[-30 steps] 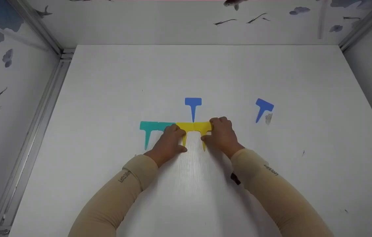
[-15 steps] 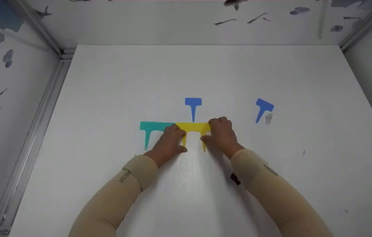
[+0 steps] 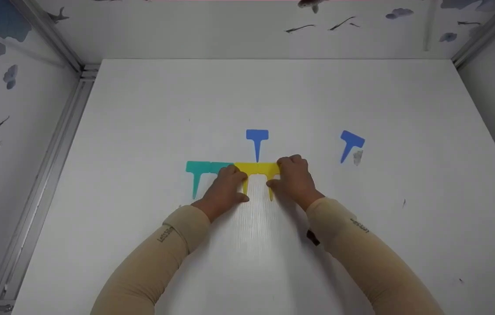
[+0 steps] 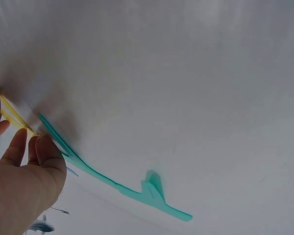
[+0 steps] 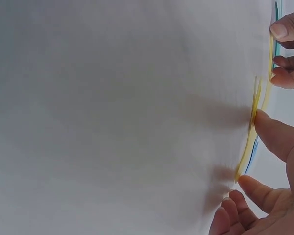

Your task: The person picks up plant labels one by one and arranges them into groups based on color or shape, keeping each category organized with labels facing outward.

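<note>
Flat T-shaped plant labels lie in a row on the white table. Two are teal: a left teal label [image 3: 197, 167] and a second teal label [image 3: 219, 166], partly hidden by my left hand [image 3: 224, 189]. Beside them are a left yellow label [image 3: 247, 167] and a right yellow label [image 3: 266, 168], edge to edge. My left fingertips rest where teal meets yellow. My right hand [image 3: 296, 177] touches the right yellow label, thumb at its stem and fingers at its right end. Above the yellow pair lies a blue label [image 3: 257, 135], its stem tip near their seam.
Farther right, a second blue label [image 3: 352, 140] lies tilted beside a small grey mark [image 3: 357, 157]. Patterned panels stand at the back and left of the table, with a metal rail [image 3: 50, 183] along the left edge.
My right hand has shifted very slightly left along the right yellow label. My left hand and the other labels look unmoved.
</note>
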`<action>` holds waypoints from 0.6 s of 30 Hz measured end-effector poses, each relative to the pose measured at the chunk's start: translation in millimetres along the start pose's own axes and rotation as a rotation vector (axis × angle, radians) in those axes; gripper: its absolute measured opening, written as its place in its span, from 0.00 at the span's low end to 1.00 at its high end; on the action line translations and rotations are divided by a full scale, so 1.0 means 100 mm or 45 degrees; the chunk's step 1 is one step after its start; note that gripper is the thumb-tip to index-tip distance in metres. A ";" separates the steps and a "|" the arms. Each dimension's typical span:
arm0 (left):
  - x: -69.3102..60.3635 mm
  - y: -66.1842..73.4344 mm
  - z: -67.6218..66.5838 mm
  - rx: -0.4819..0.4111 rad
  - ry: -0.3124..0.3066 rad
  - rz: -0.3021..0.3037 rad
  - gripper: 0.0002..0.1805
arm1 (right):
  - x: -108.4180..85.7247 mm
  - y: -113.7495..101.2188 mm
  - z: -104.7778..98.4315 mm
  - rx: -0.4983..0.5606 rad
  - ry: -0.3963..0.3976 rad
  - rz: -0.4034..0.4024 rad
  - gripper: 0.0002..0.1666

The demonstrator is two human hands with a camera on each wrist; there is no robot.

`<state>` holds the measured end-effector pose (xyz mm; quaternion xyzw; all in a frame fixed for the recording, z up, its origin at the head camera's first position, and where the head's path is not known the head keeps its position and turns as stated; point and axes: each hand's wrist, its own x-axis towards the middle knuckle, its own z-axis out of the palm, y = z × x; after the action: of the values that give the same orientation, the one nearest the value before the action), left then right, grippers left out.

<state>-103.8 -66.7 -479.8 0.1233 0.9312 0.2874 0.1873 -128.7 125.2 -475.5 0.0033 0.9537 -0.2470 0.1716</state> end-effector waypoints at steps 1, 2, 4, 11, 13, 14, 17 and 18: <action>0.00 0.00 0.00 0.000 -0.001 -0.004 0.28 | 0.00 0.00 0.00 -0.004 -0.002 -0.001 0.36; 0.00 0.00 0.00 -0.003 -0.002 -0.005 0.28 | 0.00 -0.01 0.00 -0.008 -0.004 -0.002 0.36; 0.00 0.00 -0.01 -0.003 -0.004 -0.004 0.28 | 0.00 -0.01 -0.01 -0.012 -0.008 -0.004 0.36; 0.00 0.00 0.00 0.002 -0.002 -0.001 0.28 | 0.00 0.00 -0.02 -0.013 -0.015 -0.020 0.37; 0.00 0.00 0.00 -0.003 -0.001 -0.005 0.29 | 0.01 0.00 -0.02 -0.012 -0.013 -0.029 0.37; 0.00 0.00 0.00 -0.005 0.000 -0.007 0.29 | 0.01 0.00 -0.02 -0.011 -0.012 -0.030 0.37; -0.01 0.01 0.00 -0.009 0.003 -0.012 0.29 | 0.01 0.00 -0.02 -0.010 -0.009 -0.027 0.37; -0.01 0.01 0.00 -0.011 0.001 -0.014 0.29 | 0.01 0.00 -0.02 -0.011 -0.010 -0.023 0.37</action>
<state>-102.8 -66.2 -479.5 0.1174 0.9307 0.2903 0.1888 -130.5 126.2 -474.7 -0.0073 0.9541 -0.2444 0.1731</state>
